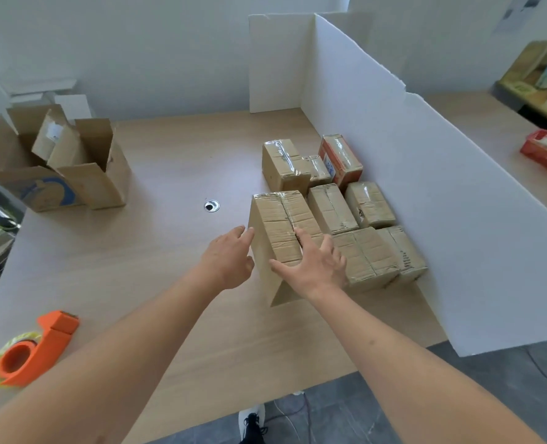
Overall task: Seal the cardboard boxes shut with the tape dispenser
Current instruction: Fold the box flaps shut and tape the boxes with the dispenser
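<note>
Taped brown cardboard boxes point(330, 216) clustered beside white divider, orange tape dispenser point(33, 349) on its side, well apart

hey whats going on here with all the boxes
A person is setting a tall, taped brown cardboard box beside a cluster of smaller taped boxes along the white foam-board partition. The left hand touches its side; the right hand lies open on its top. The orange tape dispenser lies untouched on the wooden table. Open cardboard boxes wait at far left.

An office-like packing station: beyond the fingers point(245, 230) a wood-grain worktop point(169, 161) with a cable grommet point(211, 206), white foam-board partitions point(394, 155) to their right, plain white walls point(137, 43), grey tiled floor point(346, 411) below.
</note>
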Tool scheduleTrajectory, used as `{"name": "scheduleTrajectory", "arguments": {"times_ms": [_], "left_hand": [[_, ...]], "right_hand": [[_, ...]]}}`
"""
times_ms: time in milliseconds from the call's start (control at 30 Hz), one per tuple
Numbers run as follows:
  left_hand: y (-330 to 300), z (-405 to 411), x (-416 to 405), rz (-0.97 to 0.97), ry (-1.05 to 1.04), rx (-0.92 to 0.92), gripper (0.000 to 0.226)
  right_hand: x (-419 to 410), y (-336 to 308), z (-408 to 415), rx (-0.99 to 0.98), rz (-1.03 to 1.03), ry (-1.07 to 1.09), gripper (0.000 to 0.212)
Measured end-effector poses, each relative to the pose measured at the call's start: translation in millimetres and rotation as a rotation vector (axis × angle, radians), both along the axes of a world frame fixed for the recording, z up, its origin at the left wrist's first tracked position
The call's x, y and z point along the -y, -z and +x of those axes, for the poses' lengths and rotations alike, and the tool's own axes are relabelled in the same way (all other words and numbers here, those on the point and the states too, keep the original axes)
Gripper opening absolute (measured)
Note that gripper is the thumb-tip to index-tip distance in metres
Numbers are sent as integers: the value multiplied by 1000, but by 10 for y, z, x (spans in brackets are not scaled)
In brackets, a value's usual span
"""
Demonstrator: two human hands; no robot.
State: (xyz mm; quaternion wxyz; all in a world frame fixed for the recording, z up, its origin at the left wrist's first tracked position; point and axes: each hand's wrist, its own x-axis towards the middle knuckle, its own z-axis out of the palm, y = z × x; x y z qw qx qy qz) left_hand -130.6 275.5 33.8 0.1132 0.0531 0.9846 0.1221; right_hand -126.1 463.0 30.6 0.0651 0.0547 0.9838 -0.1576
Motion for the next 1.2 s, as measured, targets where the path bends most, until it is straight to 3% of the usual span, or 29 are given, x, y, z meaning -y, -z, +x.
{"name": "scheduleTrajectory", "arguments": {"times_ms": [400,767,1067,1200], "left_hand": [[679,-1097,-122,56,-42,135,71],[1028,-1651,-385,55,-209,208,64],[972,-1692,-623,80,-301,206,62],[750,-1634,-655,53,-338,191,61]], "right_hand": [[-13,509,-1105,20,70,6,95],[-138,1002,-1779,53,189,-64,91],[-229,944,-1939,292,146,-185,94],[-329,804,-1952,225,61,-254,76]]}}
